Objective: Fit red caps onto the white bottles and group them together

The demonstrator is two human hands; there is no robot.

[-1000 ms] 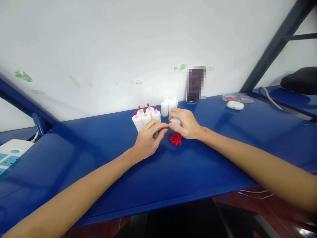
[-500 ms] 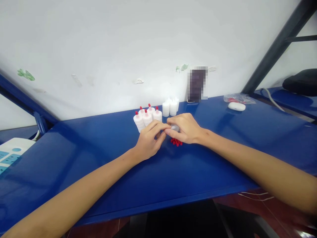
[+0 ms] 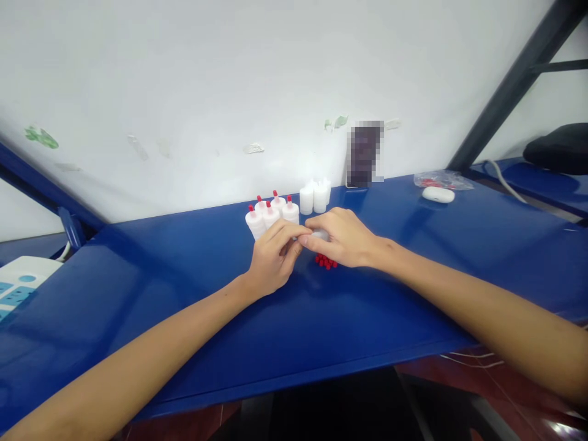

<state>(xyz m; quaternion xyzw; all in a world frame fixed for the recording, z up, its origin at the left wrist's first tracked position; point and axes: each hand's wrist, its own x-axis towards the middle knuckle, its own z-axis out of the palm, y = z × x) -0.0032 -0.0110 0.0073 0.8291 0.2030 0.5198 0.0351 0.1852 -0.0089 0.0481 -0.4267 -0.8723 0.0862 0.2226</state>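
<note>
My right hand [image 3: 345, 239] is closed round a small white bottle [image 3: 320, 234] above the blue table [image 3: 184, 294]. My left hand [image 3: 274, 257] meets it fingertip to fingertip, pinched at the bottle's mouth; what it pinches is hidden. Under my right hand lies a pile of small red caps [image 3: 326, 263]. Just behind my left hand stand several white bottles with red caps [image 3: 271, 211]. A few uncapped white bottles [image 3: 315, 196] stand farther back near the wall.
A phone [image 3: 364, 154] leans on the white wall. A white earbud case [image 3: 438, 194] and a clear plastic bag [image 3: 440, 179] lie at the right. A white power strip [image 3: 18, 283] sits at the far left. A black metal strut [image 3: 509, 86] rises at the right.
My right hand has come left and lower over the red caps, hiding most of them. Both hands' fingertips have drawn together at the bottle.
</note>
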